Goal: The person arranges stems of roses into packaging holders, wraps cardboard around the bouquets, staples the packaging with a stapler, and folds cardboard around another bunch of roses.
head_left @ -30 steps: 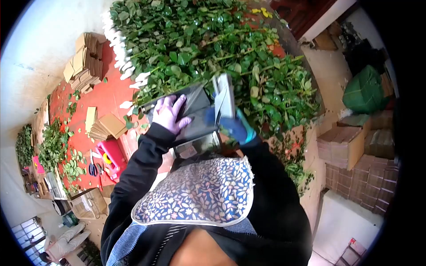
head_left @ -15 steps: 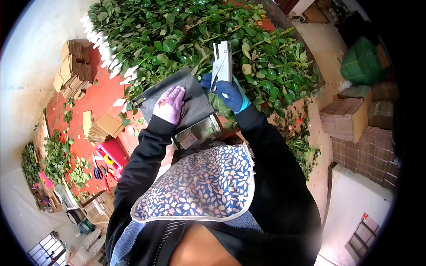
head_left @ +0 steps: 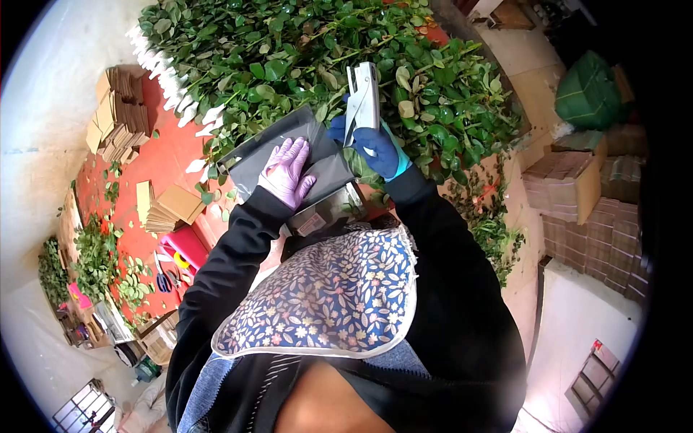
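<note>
My left hand (head_left: pixel 288 172), in a thin lilac glove, lies flat with its thumb apart on a dark sheet (head_left: pixel 253 160). The sheet looks like plastic film and partly covers a box with glassy sides (head_left: pixel 337 207). A blue glove covers my right hand (head_left: pixel 377 150), which is wrapped round a silver plier-type stapler (head_left: pixel 363 97). The stapler points away from me, above the right edge of the sheet. Just beyond both hands lies a broad heap of leafy green stems (head_left: pixel 289 65), with white-wrapped ends (head_left: pixel 170 85) along its left side.
Folded cardboard pieces (head_left: pixel 173 207) lie on the red tabletop (head_left: pixel 162 162), with a taller cardboard stack (head_left: pixel 118 115) behind them. Scissors (head_left: pixel 163 278) are near a pink holder (head_left: pixel 189 249) at left. Bundled cartons (head_left: pixel 563 180) and a green sack (head_left: pixel 588 90) stand at right.
My left thumb has spread away from the fingers, and that hand has turned a little on the sheet. My right hand still grips the stapler, nearly in the same place.
</note>
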{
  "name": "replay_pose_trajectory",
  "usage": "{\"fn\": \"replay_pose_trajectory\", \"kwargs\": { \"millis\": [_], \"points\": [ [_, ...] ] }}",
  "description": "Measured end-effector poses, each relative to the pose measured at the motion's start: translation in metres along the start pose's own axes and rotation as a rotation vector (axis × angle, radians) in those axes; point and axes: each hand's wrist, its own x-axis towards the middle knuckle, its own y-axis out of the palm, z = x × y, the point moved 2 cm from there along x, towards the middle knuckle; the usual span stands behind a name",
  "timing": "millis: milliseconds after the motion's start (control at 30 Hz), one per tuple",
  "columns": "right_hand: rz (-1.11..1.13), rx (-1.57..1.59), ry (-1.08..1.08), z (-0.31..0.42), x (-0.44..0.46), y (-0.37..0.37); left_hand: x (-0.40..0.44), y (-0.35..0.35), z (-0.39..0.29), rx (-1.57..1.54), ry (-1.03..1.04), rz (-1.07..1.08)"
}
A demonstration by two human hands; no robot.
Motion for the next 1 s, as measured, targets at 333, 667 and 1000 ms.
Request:
{"fn": "replay_pose_trajectory", "kwargs": {
  "millis": [333,667,1000],
  "points": [
    [0.08,-0.704,0.639,0.11,-0.048,0.038,0.003,0.011,0.0,-0.078,0.036,-0.057],
    [0.459,-1.111,0.971,0.116,-0.022,0.017,0.0,0.01,-0.001,-0.125,0.049,-0.096],
    [0.568,-1.333,1.015,0.129,-0.009,0.025,-0.002,-0.001,-0.007,-0.171,0.029,-0.097]
  ]
}}
